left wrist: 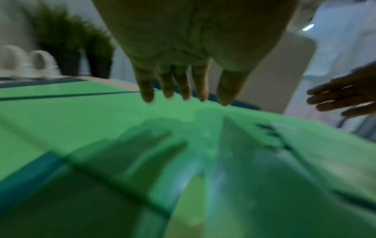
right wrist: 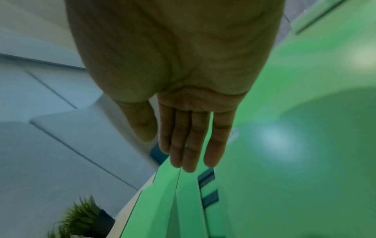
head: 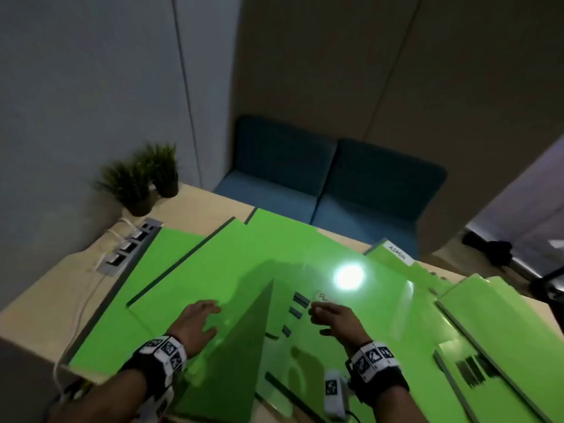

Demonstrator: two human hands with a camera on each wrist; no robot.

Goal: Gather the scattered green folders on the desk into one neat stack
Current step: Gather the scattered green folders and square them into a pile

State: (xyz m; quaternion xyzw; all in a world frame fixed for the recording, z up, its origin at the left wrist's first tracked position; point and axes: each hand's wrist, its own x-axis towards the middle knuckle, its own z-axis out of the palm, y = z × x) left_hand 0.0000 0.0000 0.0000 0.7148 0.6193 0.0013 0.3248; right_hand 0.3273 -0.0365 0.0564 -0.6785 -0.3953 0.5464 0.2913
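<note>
Desk (head: 195,206) surface under my view is pale wood, set into a corner of grey wall panels, with a blue upholstered sofa (head: 329,184) beyond its far edge. Two small potted plants (head: 143,178) with spiky foliage stand at the far left corner, just beside a metal power strip (head: 129,247) with a white cable trailing off the desk.

Green folders (head: 238,264) cover most of the wood, overlapping at odd angles: flat, glossy sheets with dark spine edges, one throwing back a bright glare spot. A tab at the far right reads "ADMIN" (head: 396,252). More folders fan out on the right (head: 494,325).

I see my left hand (head: 198,323) over the middle folders, fingers spread and fairly straight, gripping nothing; the left wrist view shows the fingertips (left wrist: 184,91) hanging just above the green surface with their shadow below. My right hand (head: 335,319) sits near a small white label on the glossy folder, fingers (right wrist: 191,141) extended and close together, holding nothing. Whether either hand actually touches the plastic, I cannot tell.
</note>
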